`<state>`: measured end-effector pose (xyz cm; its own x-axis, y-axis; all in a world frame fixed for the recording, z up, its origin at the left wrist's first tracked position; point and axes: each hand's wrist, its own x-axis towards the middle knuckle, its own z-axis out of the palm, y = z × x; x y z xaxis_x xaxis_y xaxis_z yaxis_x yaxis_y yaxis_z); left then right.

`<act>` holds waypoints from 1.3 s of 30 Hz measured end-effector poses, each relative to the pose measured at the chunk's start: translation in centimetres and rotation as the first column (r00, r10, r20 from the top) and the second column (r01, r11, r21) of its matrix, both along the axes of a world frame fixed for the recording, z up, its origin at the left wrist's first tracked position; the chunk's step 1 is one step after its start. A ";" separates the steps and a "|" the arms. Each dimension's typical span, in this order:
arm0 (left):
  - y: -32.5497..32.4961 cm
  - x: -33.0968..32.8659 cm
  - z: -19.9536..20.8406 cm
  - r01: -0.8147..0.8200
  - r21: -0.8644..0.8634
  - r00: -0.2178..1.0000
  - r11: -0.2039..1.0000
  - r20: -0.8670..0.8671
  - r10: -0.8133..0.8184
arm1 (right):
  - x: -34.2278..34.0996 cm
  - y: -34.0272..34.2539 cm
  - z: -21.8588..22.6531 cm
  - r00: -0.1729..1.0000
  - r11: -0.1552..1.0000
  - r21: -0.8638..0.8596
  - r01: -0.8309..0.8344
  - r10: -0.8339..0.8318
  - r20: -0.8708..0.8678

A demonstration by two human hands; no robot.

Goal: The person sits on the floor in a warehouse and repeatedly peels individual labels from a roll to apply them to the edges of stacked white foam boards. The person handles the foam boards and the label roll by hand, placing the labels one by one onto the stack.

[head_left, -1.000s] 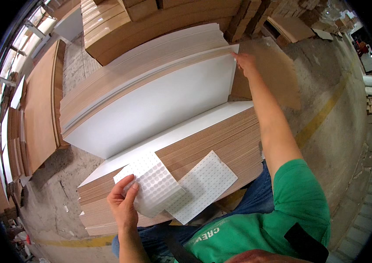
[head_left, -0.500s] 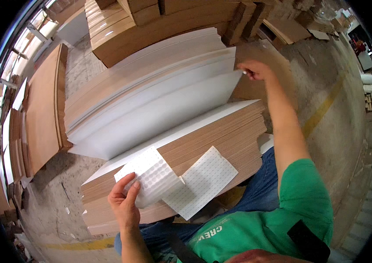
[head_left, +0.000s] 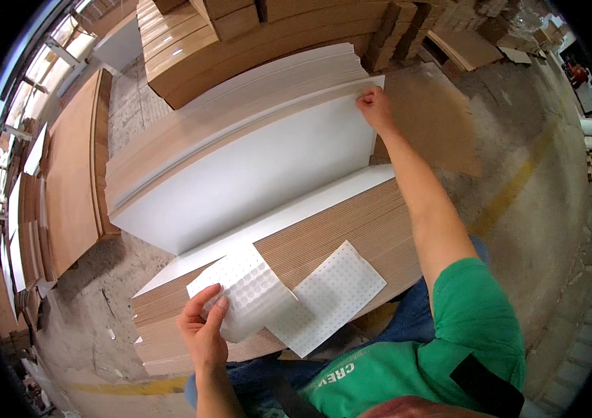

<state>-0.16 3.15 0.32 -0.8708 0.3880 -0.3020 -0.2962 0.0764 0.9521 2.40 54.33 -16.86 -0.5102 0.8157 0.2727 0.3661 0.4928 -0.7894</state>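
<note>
In my left hand [head_left: 204,327] a backing sheet of small round clear stickers [head_left: 247,282] is pinched between thumb and fingers, its lower part curling. Beside it a second white sheet with rows of small marks [head_left: 331,299] lies over the edges of a stack of brown-edged cardboard panels [head_left: 337,223]. My right hand [head_left: 375,110] is closed at the upper right corner of a white panel [head_left: 261,153] that leans upright against others. Whatever its fingertips hold is hidden.
Behind the white panel leans a row of similar panels [head_left: 261,80]. Long cardboard boxes [head_left: 261,52] stand beyond them. A large brown board stack [head_left: 73,174] rises at the left. On the floor at the right lie a brown sheet [head_left: 428,118] and a yellow line [head_left: 512,188].
My right hand has moved left and slightly up along the panels' corner. The separate, fanned white panels at the front now stand together as one face. My left hand keeps its sticker sheet.
</note>
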 end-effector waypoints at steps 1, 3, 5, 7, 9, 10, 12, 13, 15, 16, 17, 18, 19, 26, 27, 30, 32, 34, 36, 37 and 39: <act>-0.1 0.0 -0.2 -0.006 -0.003 1.000 1.000 0.010 0.006 | 0.1 0.4 -0.5 0.999 1.000 -0.021 0.008 -0.009 -0.053; -0.1 0.0 -0.1 0.003 -0.012 1.000 1.000 0.026 -0.003 | 1.0 1.4 -1.2 0.996 0.997 -0.018 0.078 -0.079 -0.031; -0.2 0.0 0.0 0.006 -0.009 0.999 1.000 0.037 -0.005 | 1.8 2.5 -0.7 0.976 0.981 0.047 0.187 -0.192 0.107; -0.7 0.0 -0.1 -0.007 -0.008 0.999 1.000 0.048 0.008 | 1.3 1.6 1.3 0.968 0.969 -0.087 0.231 -0.220 0.117; -0.5 -0.1 0.0 0.003 -0.007 0.999 1.000 0.048 -0.002 | 1.3 1.6 2.4 0.970 0.956 -0.178 0.231 -0.213 0.114; 0.1 -0.1 0.0 0.028 0.001 0.998 1.000 0.048 -0.028 | 1.8 2.9 1.8 0.975 0.956 -0.201 0.213 -0.196 0.102; 0.4 -0.1 -0.2 0.030 -0.039 0.999 0.999 0.027 -0.029 | 2.8 5.1 0.4 0.980 0.928 -0.313 0.200 -0.183 0.083; 0.2 -0.1 -0.3 0.034 -0.053 0.999 0.998 0.013 -0.033 | 2.4 5.4 0.3 0.980 0.897 -0.395 0.197 -0.183 0.072; -0.4 0.1 -0.4 -0.001 -0.054 0.999 0.999 -0.048 -0.002 | 0.5 4.4 1.5 0.949 0.919 -0.296 0.260 -0.186 0.254; -0.5 0.2 -0.4 -0.013 -0.051 0.997 0.999 -0.075 0.009 | 0.1 4.1 1.8 0.928 0.922 -0.244 0.300 -0.223 0.299; -0.4 0.3 -0.3 -0.009 -0.039 0.998 0.999 -0.068 0.006 | -0.2 3.7 2.1 0.903 0.921 -0.192 0.339 -0.261 0.341; 0.1 0.5 -0.1 0.002 -0.031 0.998 1.000 -0.061 -0.004 | 0.8 4.5 1.6 0.916 0.901 -0.287 0.325 -0.224 0.333; -0.1 0.7 0.2 -0.010 -0.025 0.998 1.000 -0.059 0.009 | 1.0 4.1 1.8 0.915 0.897 -0.306 0.319 -0.207 0.347; -1.9 0.4 0.7 0.047 0.082 0.982 0.995 -0.187 -0.031 | 5.3 0.1 7.2 0.745 0.929 -0.260 0.263 -0.025 0.666; -1.5 0.8 1.5 0.050 0.093 0.982 0.994 -0.185 -0.032 | 6.6 -0.6 8.6 0.765 0.956 -0.202 0.212 -0.034 0.643; -0.7 1.4 2.5 0.070 0.138 0.982 0.988 -0.185 -0.044 | 8.2 -3.4 10.0 0.875 0.998 -0.061 0.020 0.012 0.484; -0.5 2.0 2.7 0.084 0.152 0.981 0.985 -0.185 -0.055 | 8.3 -7.7 9.5 0.934 0.973 -0.049 -0.224 0.229 0.273; 0.0 2.4 2.7 0.103 0.152 0.981 0.983 -0.176 -0.075 | 9.0 -15.3 12.4 0.873 0.823 -0.312 -0.474 0.487 -0.041; -0.2 2.6 2.0 0.124 0.146 0.987 0.982 -0.119 -0.107 | 9.8 -21.8 13.3 0.697 0.324 -0.628 -0.708 0.465 -0.546; -0.1 3.0 1.9 0.150 0.143 0.983 0.978 -0.128 -0.132 | 10.3 -24.4 12.8 0.599 0.131 -0.606 -0.785 0.413 -0.686; 0.0 3.6 2.0 0.163 0.181 0.984 0.970 -0.100 -0.146 | 10.9 -29.1 16.0 0.541 0.066 -0.578 -0.813 0.450 -0.710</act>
<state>3.46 3.11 2.30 -0.8151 0.5625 -0.1384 -0.2120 -0.0673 0.9750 13.29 25.24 -0.87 -0.9977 0.0671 0.0003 -0.0343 -0.5053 -0.8622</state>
